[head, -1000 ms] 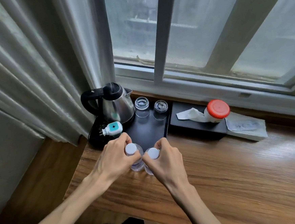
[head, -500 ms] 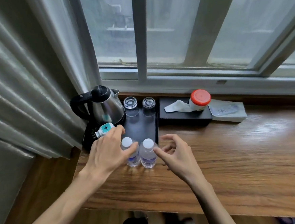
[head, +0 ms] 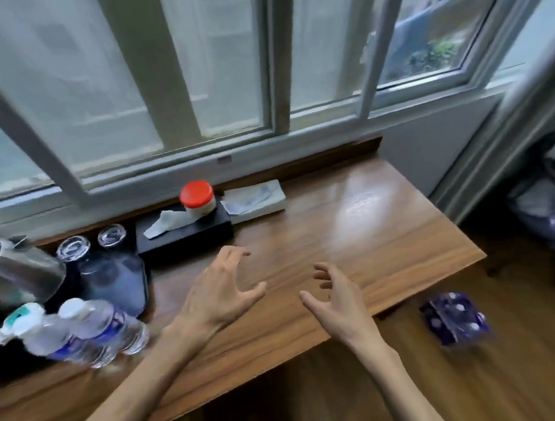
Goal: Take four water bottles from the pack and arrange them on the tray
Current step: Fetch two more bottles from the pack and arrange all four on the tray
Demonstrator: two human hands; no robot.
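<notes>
Two clear water bottles with white caps stand side by side at the front edge of the black tray (head: 132, 285) on the left: one bottle (head: 109, 326) to the right, the other bottle (head: 50, 341) to its left. A pack of water bottles in purple wrap (head: 454, 319) lies on the floor to the right of the table. My left hand (head: 219, 294) hovers over the wooden table, fingers spread, holding nothing. My right hand (head: 336, 298) is beside it, also open and empty. Both hands are apart from the bottles.
A steel kettle (head: 12, 271) and two upturned glasses (head: 73, 248) occupy the tray. Behind it are a black tissue box (head: 185, 234), a red-lidded jar (head: 199, 198) and a white packet (head: 255, 200). The table's right edge (head: 464, 238) drops to wooden floor; bags sit far right.
Both hands have let go of the two bottles and moved right over the table. The view has swung right, bringing the pack on the floor into sight.
</notes>
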